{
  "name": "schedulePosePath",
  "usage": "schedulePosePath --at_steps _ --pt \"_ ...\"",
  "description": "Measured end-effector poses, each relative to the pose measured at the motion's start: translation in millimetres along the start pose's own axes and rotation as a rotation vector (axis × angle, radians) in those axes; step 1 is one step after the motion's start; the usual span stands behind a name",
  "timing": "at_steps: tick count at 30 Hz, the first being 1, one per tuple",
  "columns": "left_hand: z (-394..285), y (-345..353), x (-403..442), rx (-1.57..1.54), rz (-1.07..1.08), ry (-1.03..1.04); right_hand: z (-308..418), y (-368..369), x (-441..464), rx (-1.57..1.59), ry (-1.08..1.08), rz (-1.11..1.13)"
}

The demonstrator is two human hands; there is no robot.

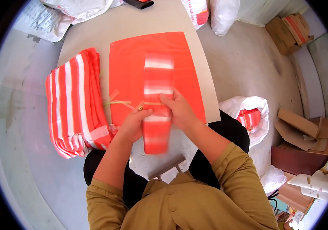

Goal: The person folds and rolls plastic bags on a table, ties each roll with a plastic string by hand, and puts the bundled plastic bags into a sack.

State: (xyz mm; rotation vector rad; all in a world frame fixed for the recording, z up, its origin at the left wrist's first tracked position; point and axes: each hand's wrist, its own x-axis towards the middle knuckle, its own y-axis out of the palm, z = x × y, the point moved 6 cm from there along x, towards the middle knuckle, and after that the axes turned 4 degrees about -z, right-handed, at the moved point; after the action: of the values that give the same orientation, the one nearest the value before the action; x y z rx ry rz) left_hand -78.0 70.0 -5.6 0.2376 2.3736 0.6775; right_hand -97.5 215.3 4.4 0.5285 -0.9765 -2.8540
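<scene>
A folded bundle of red and white striped fabric (158,78) hangs upright between my two hands, blurred by motion. A thin yellowish tie (153,103) runs across its middle. My left hand (136,120) grips the bundle's left edge just below the tie, thumb on the front. On the right edge, my right hand (177,107) holds it with the thumb pressed near the tie. Beneath it a flat red cloth (129,69) is spread on the table. Several loose straw-like strips (118,102) lie on that cloth close to my left hand.
A thick stack of striped fabric (70,103) lies at the table's (95,34) left side. White sacks (83,9) stand along the far edge. On the floor at right are an open white sack (261,111) with red bundles and several cardboard boxes (306,130).
</scene>
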Motion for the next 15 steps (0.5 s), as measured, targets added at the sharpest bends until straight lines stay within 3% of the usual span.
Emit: schedulePosePath --at_steps 2,4,7,10,15 --pt "6.4 -3.8 2.9 0.137 -0.11 0.076 -2.9 -0.9 0.1 -0.118 -0.041 -0.026" --pt "6.1 1.6 4.0 0.15 -0.087 0.133 -5.6 2.5 -1.6 -0.207 -0.032 -0.018" --pt "3.9 1.6 4.5 0.029 -0.095 0.125 -3.4 10.9 -5.4 0.111 0.079 0.033" --pt "-5.5 6.9 0.2 -0.159 -0.02 0.101 -5.8 9.6 -2.7 0.101 0.075 0.085" --pt "-3.5 1.0 4.4 -0.182 0.019 0.09 -6.6 4.0 -0.6 -0.202 0.087 0.117"
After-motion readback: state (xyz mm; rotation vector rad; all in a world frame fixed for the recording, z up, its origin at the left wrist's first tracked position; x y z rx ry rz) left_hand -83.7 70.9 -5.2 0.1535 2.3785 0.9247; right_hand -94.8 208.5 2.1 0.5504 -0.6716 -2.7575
